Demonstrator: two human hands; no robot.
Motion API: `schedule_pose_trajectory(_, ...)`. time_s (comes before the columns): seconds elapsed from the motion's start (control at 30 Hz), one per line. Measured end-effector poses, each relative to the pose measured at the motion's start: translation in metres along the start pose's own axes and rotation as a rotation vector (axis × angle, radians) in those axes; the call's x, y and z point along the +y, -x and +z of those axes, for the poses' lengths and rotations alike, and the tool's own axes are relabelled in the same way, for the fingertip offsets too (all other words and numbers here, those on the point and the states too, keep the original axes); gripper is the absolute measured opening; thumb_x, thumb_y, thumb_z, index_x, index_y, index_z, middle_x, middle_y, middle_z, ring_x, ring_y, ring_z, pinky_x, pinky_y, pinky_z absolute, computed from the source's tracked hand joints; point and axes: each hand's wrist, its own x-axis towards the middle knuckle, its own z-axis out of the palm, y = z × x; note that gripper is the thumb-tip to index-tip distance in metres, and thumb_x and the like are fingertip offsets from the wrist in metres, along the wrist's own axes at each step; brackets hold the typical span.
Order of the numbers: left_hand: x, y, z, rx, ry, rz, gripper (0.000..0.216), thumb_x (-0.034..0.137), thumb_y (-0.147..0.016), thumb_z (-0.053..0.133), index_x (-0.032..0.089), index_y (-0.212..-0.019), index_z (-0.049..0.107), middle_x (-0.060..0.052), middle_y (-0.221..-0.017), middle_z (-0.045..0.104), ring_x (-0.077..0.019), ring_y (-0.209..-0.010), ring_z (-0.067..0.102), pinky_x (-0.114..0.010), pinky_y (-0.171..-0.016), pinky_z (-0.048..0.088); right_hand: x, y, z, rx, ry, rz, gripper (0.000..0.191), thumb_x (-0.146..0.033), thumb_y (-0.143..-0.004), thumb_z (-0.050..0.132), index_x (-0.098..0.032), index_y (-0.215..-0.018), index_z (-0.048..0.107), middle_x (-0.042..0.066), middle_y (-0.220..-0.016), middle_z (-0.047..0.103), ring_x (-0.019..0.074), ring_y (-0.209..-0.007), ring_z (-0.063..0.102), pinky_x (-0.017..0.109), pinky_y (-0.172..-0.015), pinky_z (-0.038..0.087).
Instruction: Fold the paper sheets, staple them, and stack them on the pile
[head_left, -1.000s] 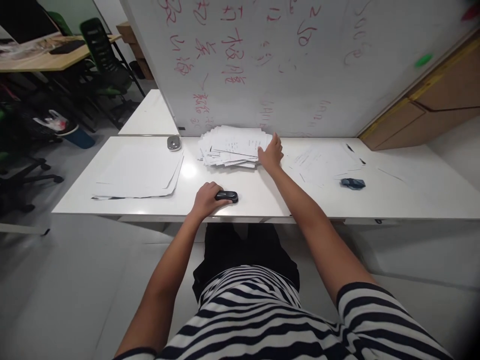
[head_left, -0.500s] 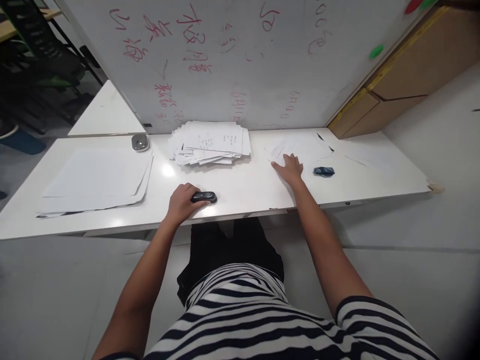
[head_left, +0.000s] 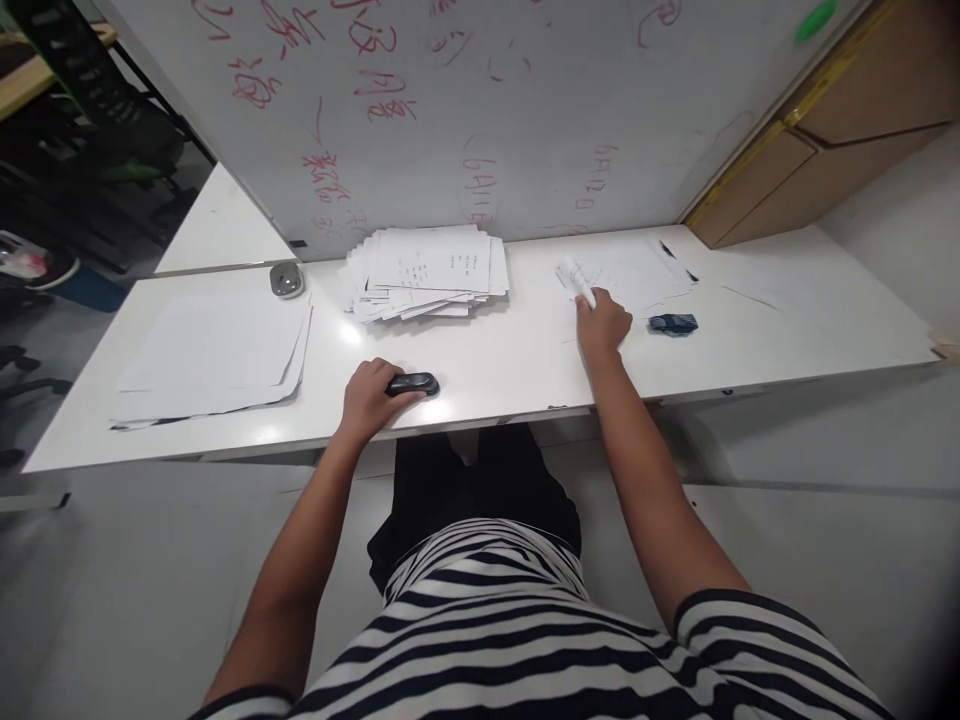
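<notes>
My left hand (head_left: pixel 369 398) is closed around the rear of a black stapler (head_left: pixel 417 383), which rests on the white table near its front edge. Farther right, my right hand (head_left: pixel 606 322) pinches a printed sheet of paper (head_left: pixel 576 281), whose near end curls up at the fingers. Beyond that hand lie more loose papers (head_left: pixel 637 268), partly overlapping. Just to its right sits a small dark blue object (head_left: pixel 673 324) of a kind I cannot make out. Between and behind my hands stands an uneven stack of printed papers (head_left: pixel 431 262).
Large white sheets (head_left: pixel 214 345) cover the table's left part, with a small rounded grey device (head_left: pixel 286 280) behind them. A whiteboard (head_left: pixel 420 150) with red writing rises along the back edge. Cardboard (head_left: pixel 817 170) leans at the back right. A dark chair (head_left: pixel 112 110) stands at far left.
My right hand has gone from spread fingers on the papers to a pinch, lifting and curling one sheet. My left hand keeps its hold on the stapler. The view has shifted slightly.
</notes>
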Motion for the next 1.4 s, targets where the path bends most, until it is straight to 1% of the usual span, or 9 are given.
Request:
schedule_pose_trajectory(0.3, 0.0, -0.001, 0.005, 0.07, -0.051, -0.025, 0.045, 0.061, -0.075, 0.062, 0.019, -0.092, 0.063, -0.008, -0.089, 0.062, -0.024, -0.084, 0.055, -0.034, -0.069, 0.039, 0.011, 0.001, 0.003, 0.227, -0.304, 0.069, 0.049, -0.05, -0.092, 0.041, -0.015, -0.119, 0.061, 0.015, -0.102, 0.069, 0.0299, -0.095, 0.063, 0.045, -0.085, 0.045)
schedule_pose_trajectory(0.47, -0.002, -0.001, 0.008, 0.194, -0.083, -0.056, 0.058, 0.065, -0.075, 0.059, 0.018, -0.109, 0.061, -0.013, -0.102, 0.064, -0.0309, -0.098, 0.056, -0.042, -0.085, 0.038, -0.014, 0.016, -0.017, 0.26, -0.568, -0.044, 0.052, -0.056, -0.087, 0.047, -0.014, -0.111, 0.065, 0.012, -0.101, 0.07, 0.0266, -0.095, 0.063, 0.041, -0.088, 0.046)
schedule_pose_trajectory(0.63, 0.026, 0.008, -0.002, 0.358, 0.067, 0.153, 0.061, 0.064, -0.072, 0.064, 0.023, -0.116, 0.058, -0.013, -0.124, 0.06, -0.0325, -0.123, 0.048, -0.052, -0.111, 0.018, -0.061, 0.08, -0.063, 0.013, -1.056, -0.066, 0.042, -0.056, -0.081, 0.058, -0.019, -0.098, 0.067, 0.004, -0.086, 0.068, 0.0196, -0.08, 0.063, 0.032, -0.073, 0.05)
schedule_pose_trajectory(0.73, 0.06, 0.016, -0.016, 0.424, 0.375, 0.068, 0.074, 0.064, -0.073, 0.063, 0.021, -0.131, 0.046, -0.015, -0.136, 0.051, -0.0308, -0.13, 0.042, -0.048, -0.109, 0.03, -0.071, 0.125, -0.084, -0.277, -1.308, -0.043, 0.037, -0.055, -0.078, 0.064, -0.021, -0.093, 0.067, 0.001, -0.079, 0.066, 0.0174, -0.071, 0.061, 0.029, -0.063, 0.05)
schedule_pose_trajectory(0.83, 0.089, 0.021, -0.031, 0.274, 0.866, -0.164, 0.079, 0.062, -0.08, 0.057, 0.021, -0.142, 0.032, -0.017, -0.144, 0.042, -0.029, -0.13, 0.044, -0.043, -0.1, 0.043, -0.069, 0.153, -0.092, -0.458, -1.438, -0.031, 0.035, -0.054, -0.075, 0.069, -0.022, -0.09, 0.068, 0.001, -0.08, 0.067, 0.0177, -0.072, 0.061, 0.029, -0.062, 0.05)
schedule_pose_trajectory(0.97, 0.105, 0.027, -0.041, -0.093, 1.234, -0.352, 0.064, 0.055, -0.075, 0.066, 0.015, -0.123, 0.054, -0.015, -0.12, 0.064, -0.0281, -0.107, 0.062, -0.039, -0.087, 0.051, -0.06, 0.16, -0.091, -0.517, -1.437, -0.007, 0.037, -0.056, -0.076, 0.067, -0.023, -0.093, 0.068, 0.002, -0.083, 0.069, 0.0187, -0.075, 0.062, 0.03, -0.064, 0.051)
schedule_pose_trajectory(1.1, 0.11, 0.028, -0.037, 0.014, 1.057, -0.446, 0.047, 0.05, -0.072, 0.071, 0.015, -0.103, 0.066, -0.009, -0.102, 0.071, -0.0249, -0.092, 0.066, -0.035, -0.077, 0.052, -0.053, 0.155, -0.088, -0.482, -1.346, -0.026, 0.043, -0.06, -0.083, 0.055, -0.023, -0.104, 0.066, 0.004, -0.096, 0.07, 0.0219, -0.089, 0.065, 0.034, -0.077, 0.054)
schedule_pose_trajectory(1.3, 0.113, 0.016, -0.01, 0.281, 0.72, -0.313, 0.033, 0.049, -0.08, 0.062, 0.018, -0.088, 0.069, -0.004, -0.082, 0.071, -0.0196, -0.079, 0.065, -0.029, -0.071, 0.048, -0.045, 0.152, -0.097, -0.31, -1.267, -0.179, 0.071, -0.073, -0.085, 0.03, -0.02, -0.123, 0.057, 0.013, -0.125, 0.061, 0.0281, -0.12, 0.055, 0.043, -0.103, 0.043)
schedule_pose_trajectory(1.4, 0.116, 0.013, 0.008, 0.383, 0.679, -0.251, 0.03, 0.047, -0.084, 0.058, 0.02, -0.092, 0.068, -0.004, -0.088, 0.069, -0.0195, -0.085, 0.064, -0.03, -0.076, 0.048, -0.037, 0.157, -0.095, -0.188, -1.256, -0.206, 0.075, -0.076, -0.08, 0.039, -0.022, -0.129, 0.053, 0.013, -0.131, 0.056, 0.0293, -0.121, 0.054, 0.046, -0.102, 0.043)
